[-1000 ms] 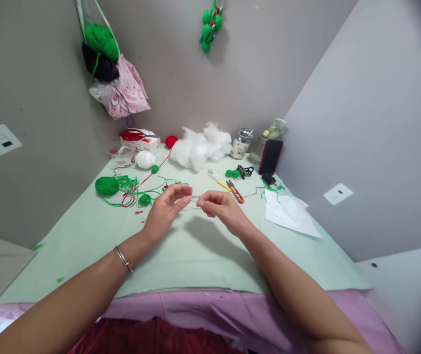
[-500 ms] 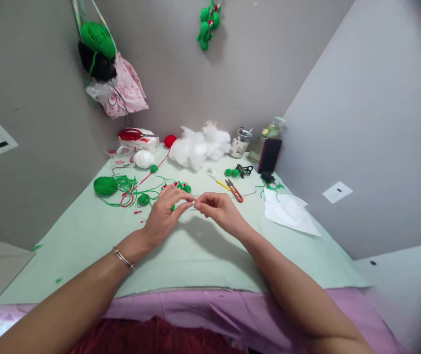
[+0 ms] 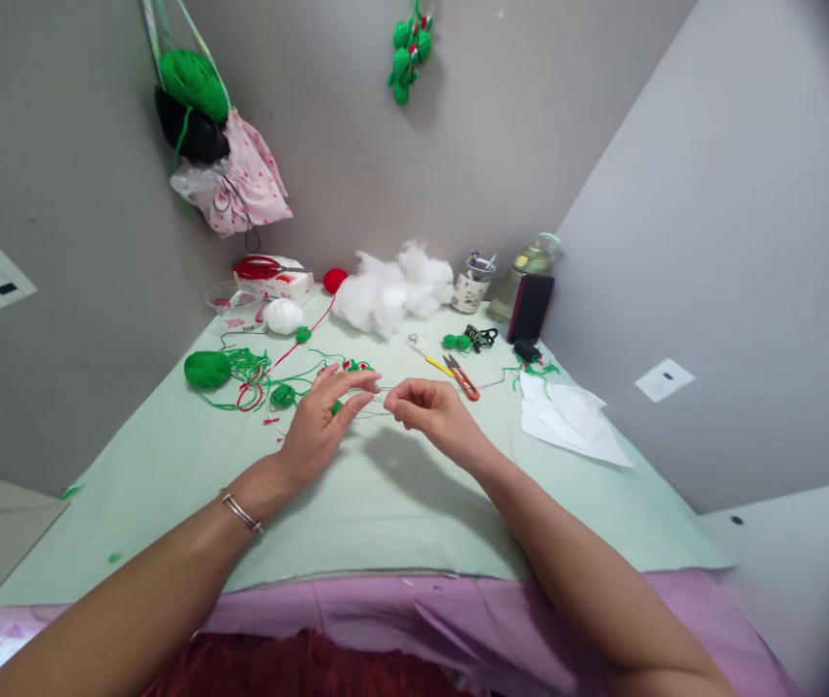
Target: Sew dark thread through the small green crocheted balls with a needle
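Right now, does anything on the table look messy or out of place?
Loose green and red yarn lies tangled beside the green yarn ball at the table's left, and green scraps sit near the left edge. Nothing looks spilled or broken.

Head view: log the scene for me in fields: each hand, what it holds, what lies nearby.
left hand: pinches thin strand; small green piece beneath it
right hand: pinches the strand's other end
surface: pale green cloth
left of hands: green yarn ball, loose yarn in green and red
behind right hand: orange snips
far edge: white stuffing
right: white paper
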Demonstrator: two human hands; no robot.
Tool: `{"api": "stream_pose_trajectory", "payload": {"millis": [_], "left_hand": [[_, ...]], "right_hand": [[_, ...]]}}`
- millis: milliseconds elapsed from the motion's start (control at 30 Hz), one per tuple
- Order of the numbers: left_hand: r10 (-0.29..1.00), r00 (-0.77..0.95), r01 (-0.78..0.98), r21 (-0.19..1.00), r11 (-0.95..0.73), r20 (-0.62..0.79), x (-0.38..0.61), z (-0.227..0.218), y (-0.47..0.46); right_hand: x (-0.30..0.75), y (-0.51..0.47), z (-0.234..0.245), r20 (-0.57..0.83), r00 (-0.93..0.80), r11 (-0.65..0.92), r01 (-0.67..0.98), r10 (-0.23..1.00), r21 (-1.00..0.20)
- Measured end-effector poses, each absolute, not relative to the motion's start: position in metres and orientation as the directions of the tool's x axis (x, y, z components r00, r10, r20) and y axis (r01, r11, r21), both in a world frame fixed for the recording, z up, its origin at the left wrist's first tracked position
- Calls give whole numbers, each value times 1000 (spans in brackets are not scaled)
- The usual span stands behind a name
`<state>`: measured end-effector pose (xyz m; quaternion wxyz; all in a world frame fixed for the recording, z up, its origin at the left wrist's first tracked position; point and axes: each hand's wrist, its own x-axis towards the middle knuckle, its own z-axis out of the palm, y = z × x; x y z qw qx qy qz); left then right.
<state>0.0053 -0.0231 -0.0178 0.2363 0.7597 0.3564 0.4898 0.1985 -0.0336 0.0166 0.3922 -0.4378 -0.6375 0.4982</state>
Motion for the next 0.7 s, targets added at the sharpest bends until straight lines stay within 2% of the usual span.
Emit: {"api": "stream_pose_trajectory", "payload": {"millis": [200,367,467,567,633,700], "left_hand": [[685,287,354,590,-726,670,4,-23,-22],[745,298,351,657,-667,597,6,-17,-24],[855,287,296,810,-507,431,9,-13,-26],[928,324,67,974,-216,184,10,-11,-26],[926,373,-132,991,-7,56,10,-11,-25],[924,381,-255,959,124,-18,11,-12,-24]], "right_hand": [[198,-35,19,53,-311,109,163,949,-981],[197,-34,19,50,-310,106,167,949,-980],[197,-31,17,61,-306,123,187,950,-975],[196,-28,13,74,-294,137,199,953,-970],[195,-28,9,80,-296,148,213,952,-966],[193,-30,5,111,-314,199,261,943,-945]]}}
